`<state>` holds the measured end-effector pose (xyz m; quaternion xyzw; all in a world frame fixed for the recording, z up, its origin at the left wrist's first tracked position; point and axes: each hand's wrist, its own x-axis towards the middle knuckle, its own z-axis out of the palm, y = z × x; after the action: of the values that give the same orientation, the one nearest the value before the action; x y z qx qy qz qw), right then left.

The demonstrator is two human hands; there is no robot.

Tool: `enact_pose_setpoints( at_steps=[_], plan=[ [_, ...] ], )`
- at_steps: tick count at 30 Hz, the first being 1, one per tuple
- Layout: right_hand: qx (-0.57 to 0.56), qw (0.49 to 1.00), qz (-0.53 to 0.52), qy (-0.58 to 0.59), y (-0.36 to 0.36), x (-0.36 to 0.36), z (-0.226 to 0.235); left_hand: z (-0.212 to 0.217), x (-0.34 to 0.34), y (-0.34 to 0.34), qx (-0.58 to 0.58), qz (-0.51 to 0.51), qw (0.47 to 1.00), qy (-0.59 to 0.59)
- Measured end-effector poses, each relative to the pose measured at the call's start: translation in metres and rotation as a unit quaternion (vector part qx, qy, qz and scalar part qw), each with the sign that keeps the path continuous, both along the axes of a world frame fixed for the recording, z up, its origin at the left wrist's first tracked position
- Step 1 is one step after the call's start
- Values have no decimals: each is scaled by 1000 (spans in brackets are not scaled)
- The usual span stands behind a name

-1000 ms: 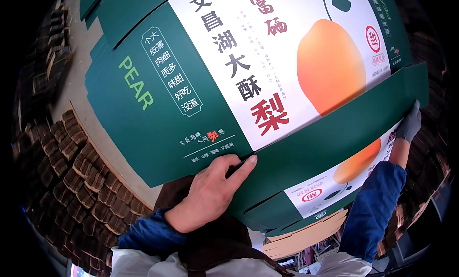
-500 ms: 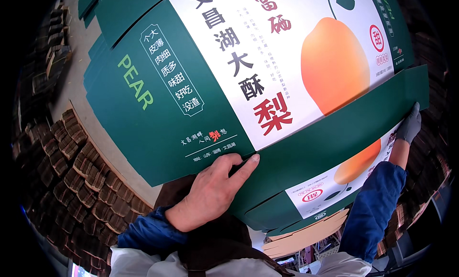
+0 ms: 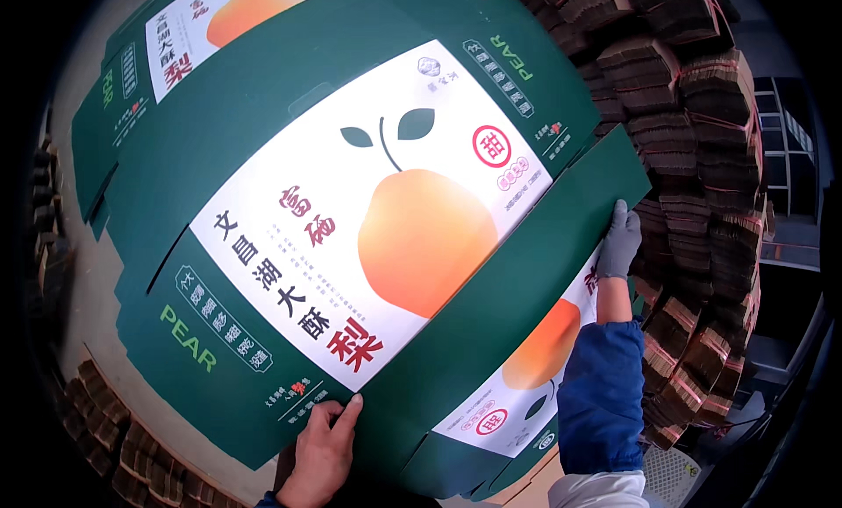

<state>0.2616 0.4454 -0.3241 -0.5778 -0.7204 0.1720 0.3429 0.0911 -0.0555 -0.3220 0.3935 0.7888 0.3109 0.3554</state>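
While the green carton point(image 3: 421, 245) stretches out in front, left hand point(image 3: 318, 454) pinches its near edge, gloved right hand point(image 3: 621, 245) its right edge; holding step, seemingly calling for even two-handed support.

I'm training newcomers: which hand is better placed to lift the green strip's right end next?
Probably the right hand: it touches the green strip near that end; the bare left hand is by the other end.

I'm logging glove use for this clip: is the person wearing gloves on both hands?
No, the right hand wears a grey glove, while the left hand is bare.
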Motion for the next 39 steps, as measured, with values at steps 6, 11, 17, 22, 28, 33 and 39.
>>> enact_pose_setpoints(
  at_steps=[6,11,17,22,28,33,39],
  plan=[
    [6,999,-28,-29,1,24,-8,-2,3,5,-24,23,999,-35],
    [11,998,-34,-53,-3,34,-10,13,-13,13,37,-12,999,-18],
    [-6,996,-52,-76,-7,24,-13,-6,0,0,-18,13,999,-25],
    [-15,994,-63,-83,-6,25,-18,17,-15,14,50,-18,998,-19],
    [-28,993,-68,-91,-5,21,-18,18,-14,15,58,-23,998,-5],
    [-29,992,-71,-96,-5,21,-18,21,-14,16,56,-25,998,-8],
    [-17,986,-85,-141,-7,18,-23,19,-13,13,52,-31,998,-6]
  ],
)
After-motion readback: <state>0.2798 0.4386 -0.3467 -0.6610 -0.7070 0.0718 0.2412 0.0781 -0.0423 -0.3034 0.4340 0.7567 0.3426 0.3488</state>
